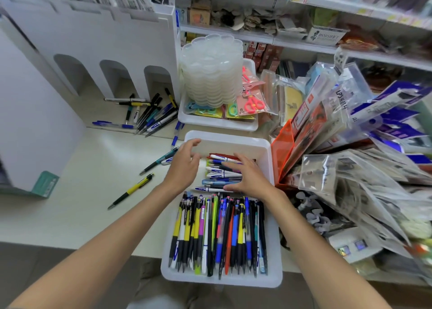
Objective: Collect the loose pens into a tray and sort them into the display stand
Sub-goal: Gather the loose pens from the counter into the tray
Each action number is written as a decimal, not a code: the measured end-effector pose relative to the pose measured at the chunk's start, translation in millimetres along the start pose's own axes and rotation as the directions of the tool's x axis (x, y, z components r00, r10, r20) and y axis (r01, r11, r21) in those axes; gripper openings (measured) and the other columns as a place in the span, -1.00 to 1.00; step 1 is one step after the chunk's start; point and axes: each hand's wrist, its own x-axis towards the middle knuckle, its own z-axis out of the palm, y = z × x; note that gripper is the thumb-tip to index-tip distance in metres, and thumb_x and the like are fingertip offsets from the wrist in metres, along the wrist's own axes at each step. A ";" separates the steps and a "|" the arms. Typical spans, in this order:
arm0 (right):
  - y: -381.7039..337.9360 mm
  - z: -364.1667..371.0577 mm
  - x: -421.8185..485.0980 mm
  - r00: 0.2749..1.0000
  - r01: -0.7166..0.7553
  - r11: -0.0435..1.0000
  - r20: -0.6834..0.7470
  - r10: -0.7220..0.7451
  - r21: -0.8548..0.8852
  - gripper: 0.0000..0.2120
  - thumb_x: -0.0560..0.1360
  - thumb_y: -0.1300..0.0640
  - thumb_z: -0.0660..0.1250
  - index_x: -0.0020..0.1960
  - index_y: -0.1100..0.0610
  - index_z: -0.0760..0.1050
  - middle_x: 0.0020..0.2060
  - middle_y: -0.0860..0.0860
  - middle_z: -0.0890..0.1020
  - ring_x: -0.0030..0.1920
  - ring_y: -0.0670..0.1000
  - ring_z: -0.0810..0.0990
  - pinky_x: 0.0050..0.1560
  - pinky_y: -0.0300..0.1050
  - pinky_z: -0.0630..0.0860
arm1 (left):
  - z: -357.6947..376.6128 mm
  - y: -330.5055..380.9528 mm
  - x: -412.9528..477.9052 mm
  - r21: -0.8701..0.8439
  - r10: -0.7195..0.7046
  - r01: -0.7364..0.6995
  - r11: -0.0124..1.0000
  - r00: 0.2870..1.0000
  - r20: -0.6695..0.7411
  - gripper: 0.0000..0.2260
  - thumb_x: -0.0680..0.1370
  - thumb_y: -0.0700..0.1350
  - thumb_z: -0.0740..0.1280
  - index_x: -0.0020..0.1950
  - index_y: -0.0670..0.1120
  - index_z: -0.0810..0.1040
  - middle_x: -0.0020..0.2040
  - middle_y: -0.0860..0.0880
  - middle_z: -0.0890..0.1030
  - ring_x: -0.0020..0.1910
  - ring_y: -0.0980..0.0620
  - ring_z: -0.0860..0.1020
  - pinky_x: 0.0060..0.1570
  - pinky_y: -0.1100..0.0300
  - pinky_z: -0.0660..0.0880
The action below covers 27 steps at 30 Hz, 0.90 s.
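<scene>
A white tray [272, 248] on the counter holds several pens: a lengthwise row [219, 234] in its near half and a crosswise stack [219, 172] in its far half. My left hand [184, 166] rests on the tray's far-left rim, fingers loosely bent over the edge. With spread fingers, my right hand [247, 178] lies on the crosswise stack. Loose pens [152, 116] are heaped at the foot of the white display stand [105, 51]. A yellow-black pen [132, 190] and a teal pen [159, 161] sit on the counter to the tray's left.
Behind the tray, another white tray [219, 123] carries stacked clear plastic lids [212, 70] and packaged scissors [252, 103]. An orange acrylic holder [282, 152] and piles of bagged stationery [355, 159] crowd the right. Shelves [304, 42] run across the back.
</scene>
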 end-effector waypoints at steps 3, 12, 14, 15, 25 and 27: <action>2.3 5.3 8.2 0.998 0.058 0.990 0.027 -0.055 -0.127 -0.44 0.49 -0.03 0.45 0.45 -0.15 0.38 0.58 0.03 0.13 0.58 0.09 0.01 0.55 0.05 -0.04 | -5.6 -3.1 -1.4 -0.033 -0.017 0.016 0.999 0.999 -0.028 -0.66 0.66 -0.24 0.14 0.42 -0.07 0.40 0.36 -0.03 0.43 0.09 0.04 0.56 0.04 0.18 0.57; -2.1 -4.6 -4.5 0.992 -0.032 0.994 -0.121 0.045 0.108 -0.54 0.53 0.19 0.39 0.41 0.00 0.46 0.47 0.05 0.35 0.49 0.08 0.22 0.51 -0.01 0.11 | -9.3 -3.4 2.7 -0.105 -0.056 0.046 0.993 0.993 -0.099 -0.73 0.64 -0.28 0.16 0.25 -0.05 0.51 0.16 -0.01 0.57 -0.14 0.12 0.57 -0.16 0.24 0.51; -16.4 -8.3 -4.2 0.981 -0.030 0.988 -0.186 0.059 0.151 -0.55 0.53 0.18 0.39 0.39 0.00 0.47 0.41 0.04 0.43 0.45 0.06 0.30 0.49 0.01 0.19 | -19.4 -9.8 6.2 -0.093 -0.066 0.054 0.994 0.989 -0.131 -0.76 0.64 -0.25 0.18 0.22 -0.04 0.54 0.12 -0.02 0.60 -0.10 0.07 0.58 -0.08 0.19 0.52; -26.1 -8.9 -3.3 0.973 -0.015 0.987 -0.226 0.052 0.162 -0.57 0.53 0.18 0.39 0.38 0.01 0.48 0.37 0.03 0.48 0.42 0.05 0.35 0.47 0.02 0.23 | -27.1 -15.0 8.4 -0.086 -0.076 0.065 0.994 0.987 -0.138 -0.77 0.64 -0.23 0.19 0.21 -0.05 0.55 0.11 -0.02 0.61 -0.05 0.04 0.59 -0.02 0.14 0.55; -141.0 31.3 34.7 0.924 0.058 0.992 -0.383 -0.010 0.114 -0.60 0.54 0.25 0.34 0.36 0.11 0.50 0.31 0.05 0.51 0.35 0.04 0.37 0.39 -0.09 0.24 | -142.2 -104.3 -4.2 0.506 -0.053 0.040 0.862 0.999 0.011 -0.81 0.50 0.15 0.40 -0.10 0.05 0.53 -0.12 0.09 0.57 -0.09 0.05 0.49 0.04 0.04 0.40; -151.5 45.5 40.1 0.910 0.024 0.992 -0.413 0.029 0.124 -0.62 0.54 0.23 0.34 0.36 0.12 0.50 0.31 0.07 0.50 0.36 0.05 0.36 0.39 -0.08 0.25 | -149.1 -120.3 -11.0 0.651 -0.019 -0.064 0.756 0.993 0.119 -0.66 0.38 0.30 0.42 -0.20 0.05 0.49 -0.20 0.12 0.52 -0.11 0.05 0.46 -0.01 0.07 0.36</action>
